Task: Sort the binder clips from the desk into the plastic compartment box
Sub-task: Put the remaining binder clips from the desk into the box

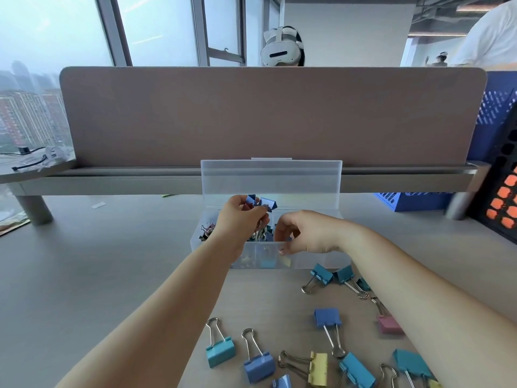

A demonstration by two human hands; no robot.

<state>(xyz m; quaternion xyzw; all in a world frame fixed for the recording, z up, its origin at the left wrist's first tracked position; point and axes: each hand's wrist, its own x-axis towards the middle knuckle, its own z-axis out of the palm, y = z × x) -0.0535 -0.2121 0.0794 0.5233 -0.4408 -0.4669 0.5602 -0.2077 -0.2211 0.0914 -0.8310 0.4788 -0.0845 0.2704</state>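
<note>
A clear plastic compartment box (pixel 316 260) stands open on the desk, its lid (pixel 271 180) upright behind it. My left hand (pixel 240 217) hovers over the box and pinches small blue binder clips (pixel 264 203). My right hand (pixel 305 233) hangs over the box's front wall with curled fingers; what it holds is hidden. Small dark clips (pixel 206 229) lie in the left compartment. Several larger clips lie on the desk in front: teal (pixel 219 351), blue (pixel 258 365), yellow (pixel 318 368), blue (pixel 327 317), pink (pixel 389 324).
A brown partition (pixel 251 113) runs along the desk's back edge with a shelf beneath it. Blue and black perforated organisers (pixel 500 169) stand at the right. Another person with a white headset (pixel 281 50) sits beyond the partition. The desk's left half (pixel 98 261) is bare.
</note>
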